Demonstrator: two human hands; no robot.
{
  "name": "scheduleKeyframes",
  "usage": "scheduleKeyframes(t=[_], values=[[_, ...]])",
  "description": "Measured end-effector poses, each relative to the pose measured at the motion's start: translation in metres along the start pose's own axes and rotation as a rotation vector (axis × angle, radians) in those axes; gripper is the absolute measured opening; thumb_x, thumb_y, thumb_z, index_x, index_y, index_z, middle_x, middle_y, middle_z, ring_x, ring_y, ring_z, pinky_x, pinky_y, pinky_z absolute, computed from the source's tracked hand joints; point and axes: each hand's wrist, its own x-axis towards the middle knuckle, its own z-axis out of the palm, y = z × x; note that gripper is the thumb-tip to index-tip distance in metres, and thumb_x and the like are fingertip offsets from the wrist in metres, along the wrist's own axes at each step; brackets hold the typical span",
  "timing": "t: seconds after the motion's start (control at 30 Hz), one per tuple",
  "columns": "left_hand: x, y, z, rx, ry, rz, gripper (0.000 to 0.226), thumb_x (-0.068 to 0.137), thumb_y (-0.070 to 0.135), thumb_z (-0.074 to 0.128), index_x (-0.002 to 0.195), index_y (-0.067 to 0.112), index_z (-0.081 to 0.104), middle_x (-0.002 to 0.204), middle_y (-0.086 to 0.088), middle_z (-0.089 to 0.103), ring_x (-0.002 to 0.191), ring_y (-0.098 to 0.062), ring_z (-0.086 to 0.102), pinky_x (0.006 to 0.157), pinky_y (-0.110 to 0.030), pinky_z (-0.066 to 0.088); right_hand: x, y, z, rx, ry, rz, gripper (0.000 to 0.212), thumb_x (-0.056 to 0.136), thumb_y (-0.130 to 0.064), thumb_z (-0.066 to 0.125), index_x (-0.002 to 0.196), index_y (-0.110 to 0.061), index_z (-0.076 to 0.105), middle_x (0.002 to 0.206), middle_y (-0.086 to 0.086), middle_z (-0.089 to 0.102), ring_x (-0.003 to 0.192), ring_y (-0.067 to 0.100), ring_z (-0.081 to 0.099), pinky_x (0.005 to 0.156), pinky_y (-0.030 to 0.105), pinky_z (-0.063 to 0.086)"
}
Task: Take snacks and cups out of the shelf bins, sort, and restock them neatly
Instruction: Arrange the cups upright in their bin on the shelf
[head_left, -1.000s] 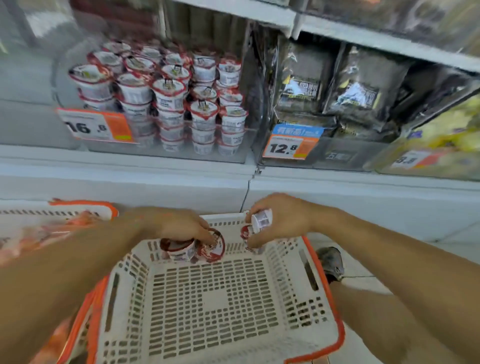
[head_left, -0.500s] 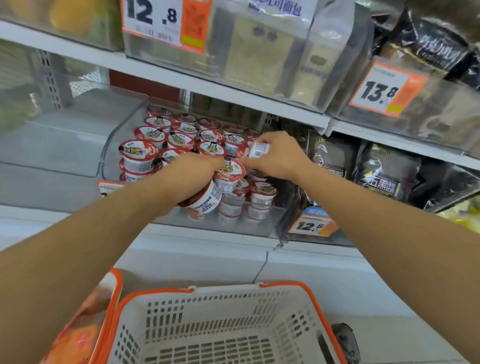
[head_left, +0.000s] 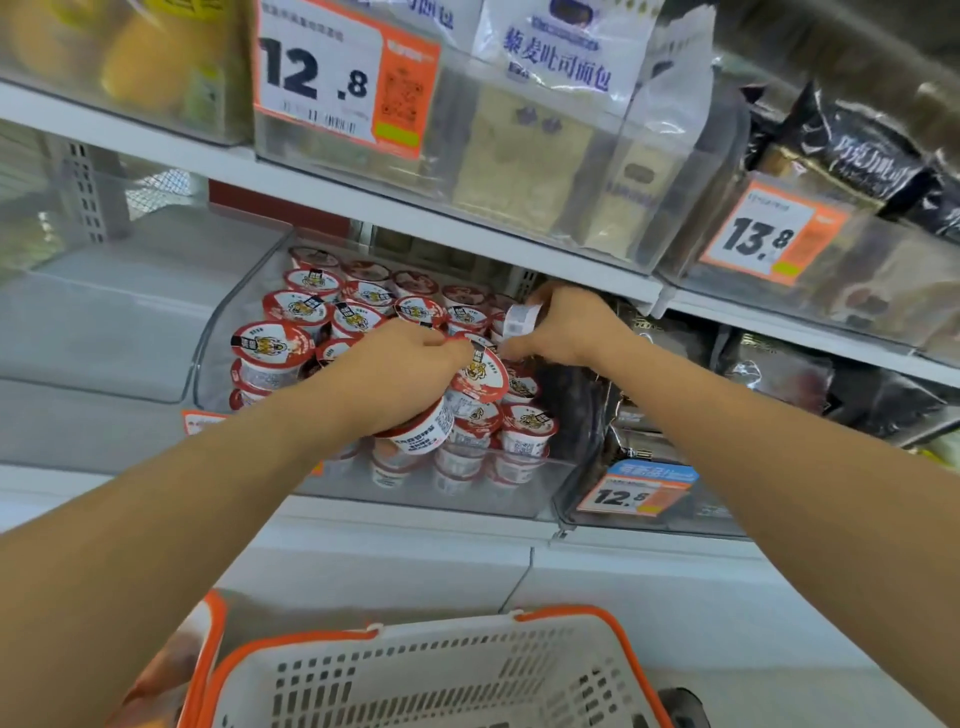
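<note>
A clear shelf bin (head_left: 208, 358) holds several red-and-white cups (head_left: 272, 345) with tiger lids, stacked in rows. My left hand (head_left: 400, 374) is inside the bin's front, shut on two cups (head_left: 470, 384), one tilted with its lid facing me. My right hand (head_left: 566, 327) reaches in at the bin's right rear, shut on another cup (head_left: 519, 319) held sideways with its white barcode side showing. Both hands touch near the middle of the bin.
A white basket with an orange rim (head_left: 447, 670) sits below my arms. A second basket (head_left: 171, 670) with orange packs is at lower left. Dark snack bags (head_left: 769, 374) fill the bin to the right. Bread bags (head_left: 550, 130) sit on the shelf above.
My hands rose from the white basket to the shelf bin, carrying the cups. In the last half second both hands pushed slightly deeper into the bin.
</note>
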Motion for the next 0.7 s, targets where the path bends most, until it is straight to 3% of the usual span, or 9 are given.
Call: scheduleKeyframes(t=[0.07, 0.13, 0.27, 0.4, 0.5, 0.6, 0.7], values=[[0.001, -0.001, 0.003, -0.002, 0.028, 0.025, 0.019, 0.1, 0.042, 0.049, 0.091, 0.024, 0.047, 0.092, -0.004, 0.042, 0.083, -0.017, 0.04, 0.057, -0.027, 0.024, -0.003, 0.004, -0.003, -0.155, -0.03, -0.018, 0.075, 0.064, -0.036, 0.093, 0.125, -0.011, 0.058, 0.109, 0.005, 0.061, 0.095, 0.022, 0.057, 0.074, 0.027, 0.041], [0.003, 0.0, 0.006, -0.021, 0.067, 0.042, 0.018, 0.1, 0.039, 0.05, 0.091, 0.024, 0.045, 0.093, -0.003, 0.038, 0.081, -0.017, 0.038, 0.056, -0.028, 0.02, -0.004, 0.006, 0.0, -0.224, -0.079, -0.033, 0.079, 0.061, -0.029, 0.095, 0.128, -0.012, 0.058, 0.111, 0.006, 0.063, 0.096, 0.023, 0.059, 0.073, 0.026, 0.042], [0.007, 0.003, 0.011, -0.034, 0.114, 0.025, 0.021, 0.098, 0.039, 0.052, 0.091, 0.022, 0.043, 0.078, 0.002, 0.033, 0.059, -0.007, 0.025, 0.054, -0.026, 0.018, -0.008, 0.009, 0.007, -0.274, -0.058, -0.158, 0.093, 0.066, -0.016, 0.091, 0.146, -0.014, 0.044, 0.137, 0.014, 0.054, 0.122, 0.031, 0.054, 0.097, 0.031, 0.045], [0.01, 0.009, 0.015, -0.057, 0.116, 0.028, 0.028, 0.099, 0.04, 0.052, 0.079, 0.021, 0.046, 0.068, 0.008, 0.035, 0.056, -0.004, 0.028, 0.054, -0.02, 0.023, -0.024, 0.011, 0.0, -0.252, -0.003, -0.26, 0.08, 0.073, -0.008, 0.081, 0.144, -0.018, 0.045, 0.13, 0.013, 0.054, 0.119, 0.029, 0.055, 0.096, 0.033, 0.048], [0.013, 0.016, 0.017, -0.094, 0.109, 0.043, 0.026, 0.098, 0.04, 0.053, 0.079, 0.023, 0.054, 0.066, 0.004, 0.049, 0.052, -0.006, 0.038, 0.055, -0.024, 0.031, -0.052, 0.012, -0.018, 0.094, -0.11, -0.318, 0.075, 0.074, 0.002, 0.073, 0.14, -0.026, 0.051, 0.125, 0.001, 0.058, 0.108, 0.018, 0.064, 0.087, 0.037, 0.059], [0.018, 0.022, 0.022, -0.144, 0.085, 0.074, 0.017, 0.097, 0.038, 0.055, 0.089, 0.024, 0.053, 0.084, -0.001, 0.047, 0.064, -0.01, 0.039, 0.056, -0.023, 0.028, -0.084, 0.016, -0.025, 0.503, -0.258, -0.399, 0.082, 0.074, -0.001, 0.085, 0.142, -0.032, 0.05, 0.13, -0.006, 0.058, 0.103, 0.02, 0.069, 0.082, 0.04, 0.062], [0.022, 0.028, 0.032, -0.132, 0.022, 0.091, 0.017, 0.093, 0.04, 0.059, 0.093, 0.024, 0.054, 0.093, -0.002, 0.049, 0.083, -0.016, 0.045, 0.058, -0.025, 0.029, -0.092, 0.027, -0.01, 0.628, -0.084, -0.388, 0.06, 0.08, -0.015, 0.085, 0.132, -0.031, 0.06, 0.122, -0.005, 0.066, 0.089, 0.021, 0.073, 0.083, 0.04, 0.06]])
